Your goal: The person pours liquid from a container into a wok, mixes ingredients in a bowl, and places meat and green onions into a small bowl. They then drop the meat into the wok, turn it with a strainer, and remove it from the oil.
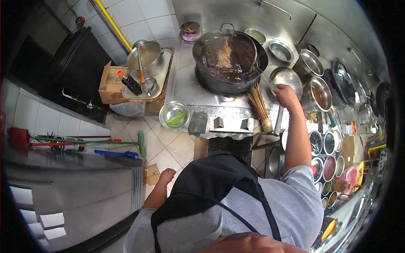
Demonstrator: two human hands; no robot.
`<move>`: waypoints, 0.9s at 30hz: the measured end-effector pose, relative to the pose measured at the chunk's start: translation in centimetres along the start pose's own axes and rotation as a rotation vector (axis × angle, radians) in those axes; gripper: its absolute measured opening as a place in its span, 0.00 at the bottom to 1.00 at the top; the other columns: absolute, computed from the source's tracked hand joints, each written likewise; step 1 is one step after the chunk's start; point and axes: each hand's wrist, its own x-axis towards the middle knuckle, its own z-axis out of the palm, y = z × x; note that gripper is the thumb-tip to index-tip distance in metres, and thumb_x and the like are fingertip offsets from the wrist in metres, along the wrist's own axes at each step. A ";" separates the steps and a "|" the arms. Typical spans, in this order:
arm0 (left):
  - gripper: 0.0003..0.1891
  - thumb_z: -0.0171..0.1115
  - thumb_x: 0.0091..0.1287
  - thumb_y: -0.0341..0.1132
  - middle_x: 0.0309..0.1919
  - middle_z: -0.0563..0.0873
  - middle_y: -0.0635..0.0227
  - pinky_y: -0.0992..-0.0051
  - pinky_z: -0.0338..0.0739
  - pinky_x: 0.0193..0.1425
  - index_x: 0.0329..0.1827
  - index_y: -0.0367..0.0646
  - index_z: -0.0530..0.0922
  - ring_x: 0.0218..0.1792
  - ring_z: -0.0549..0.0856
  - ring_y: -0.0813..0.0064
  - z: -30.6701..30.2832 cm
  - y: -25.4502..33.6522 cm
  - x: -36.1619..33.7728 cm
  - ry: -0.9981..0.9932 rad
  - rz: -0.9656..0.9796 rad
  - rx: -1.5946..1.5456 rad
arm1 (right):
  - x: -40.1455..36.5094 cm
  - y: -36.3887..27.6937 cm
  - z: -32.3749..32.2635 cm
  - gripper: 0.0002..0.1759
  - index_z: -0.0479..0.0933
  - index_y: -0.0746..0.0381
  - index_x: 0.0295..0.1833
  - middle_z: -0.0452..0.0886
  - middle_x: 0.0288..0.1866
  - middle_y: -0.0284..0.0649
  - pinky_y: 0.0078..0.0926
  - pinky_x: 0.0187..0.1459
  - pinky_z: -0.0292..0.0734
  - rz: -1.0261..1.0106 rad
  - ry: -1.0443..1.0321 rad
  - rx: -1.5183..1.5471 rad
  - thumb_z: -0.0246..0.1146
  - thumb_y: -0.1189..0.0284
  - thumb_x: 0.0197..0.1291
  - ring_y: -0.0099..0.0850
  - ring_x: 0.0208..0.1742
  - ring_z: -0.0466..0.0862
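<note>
My right hand [286,95] is closed round a thin metal handle [266,78] that reaches over the rim of the big black wok [230,87]. Dark oil [209,63] fills the wok, and a pale golden piece of food [225,57] bubbles in it. Beside that hand lie a perforated ladle [287,80] and a bamboo brush [258,105]. My left hand [167,175] hangs low over the floor, away from the stove, its fingers curled with nothing visible in them.
On the stove's left front corner stands a metal bowl [174,114] with green vegetables. A pot [146,60], a ladle and a dark bottle [131,85] are farther left. Metal pans [319,93] and sauce containers [329,168] line the right. A grey appliance [84,185] stands at left.
</note>
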 end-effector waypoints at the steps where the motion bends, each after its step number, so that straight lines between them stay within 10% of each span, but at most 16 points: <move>1: 0.16 0.61 0.57 0.43 0.26 0.83 0.61 0.73 0.76 0.28 0.41 0.39 0.78 0.24 0.82 0.73 0.3 -0.5 0.2 -0.010 0.046 -0.024 | -0.1 0.0 -0.3 0.11 0.76 0.71 0.40 0.73 0.17 0.36 0.26 0.19 0.63 0.027 0.007 0.023 0.55 0.75 0.55 0.25 0.16 0.70; 5: 0.14 0.60 0.58 0.40 0.25 0.83 0.62 0.73 0.76 0.30 0.41 0.40 0.79 0.23 0.82 0.72 0.8 -0.3 -1.6 0.032 -0.093 -0.054 | 0.8 1.6 -2.7 0.06 0.75 0.65 0.35 0.69 0.15 0.34 0.23 0.13 0.55 0.065 0.007 0.000 0.56 0.73 0.59 0.22 0.12 0.66; 7: 0.09 0.59 0.58 0.34 0.26 0.83 0.62 0.71 0.77 0.32 0.38 0.42 0.79 0.28 0.83 0.70 2.0 -4.5 -0.5 0.047 0.276 0.280 | 1.9 2.1 -4.0 0.05 0.74 0.65 0.33 0.69 0.15 0.33 0.23 0.11 0.53 0.087 0.030 0.015 0.56 0.74 0.58 0.21 0.10 0.64; 11: 0.06 0.58 0.57 0.32 0.29 0.83 0.61 0.69 0.78 0.35 0.35 0.43 0.79 0.35 0.83 0.67 1.5 -6.6 -0.9 -0.074 0.404 0.221 | 3.0 1.6 -5.8 0.05 0.73 0.65 0.33 0.69 0.15 0.32 0.22 0.11 0.51 0.144 -0.087 -0.014 0.56 0.74 0.58 0.20 0.08 0.62; 13: 0.05 0.58 0.57 0.32 0.27 0.82 0.61 0.70 0.77 0.33 0.33 0.42 0.79 0.34 0.83 0.67 0.5 -3.1 -2.0 -0.212 -0.075 0.132 | 3.8 2.1 -6.4 0.06 0.71 0.64 0.30 0.69 0.15 0.32 0.19 0.10 0.51 0.164 -0.198 0.075 0.56 0.74 0.58 0.19 0.08 0.61; 17: 0.08 0.58 0.57 0.35 0.23 0.81 0.63 0.72 0.76 0.28 0.36 0.41 0.78 0.24 0.81 0.71 3.2 -10.6 1.7 -0.032 0.528 0.142 | 5.3 4.1 -5.8 0.05 0.69 0.63 0.31 0.69 0.15 0.32 0.16 0.08 0.51 0.222 -0.364 0.251 0.54 0.75 0.60 0.18 0.07 0.59; 19: 0.13 0.59 0.57 0.39 0.21 0.81 0.64 0.73 0.74 0.25 0.39 0.40 0.78 0.19 0.79 0.73 2.5 -5.4 -0.4 -0.038 -0.101 -0.195 | 4.6 4.1 -4.3 0.04 0.68 0.62 0.34 0.69 0.16 0.32 0.15 0.07 0.50 0.346 -0.412 0.492 0.53 0.74 0.61 0.17 0.06 0.59; 27: 0.18 0.60 0.57 0.45 0.24 0.83 0.62 0.72 0.75 0.26 0.41 0.39 0.78 0.21 0.80 0.73 1.5 -2.0 -0.7 -0.020 -0.094 -0.105 | 2.9 6.9 5.0 0.07 0.67 0.57 0.32 0.70 0.19 0.29 0.15 0.09 0.52 0.250 -0.442 0.971 0.53 0.69 0.63 0.16 0.08 0.60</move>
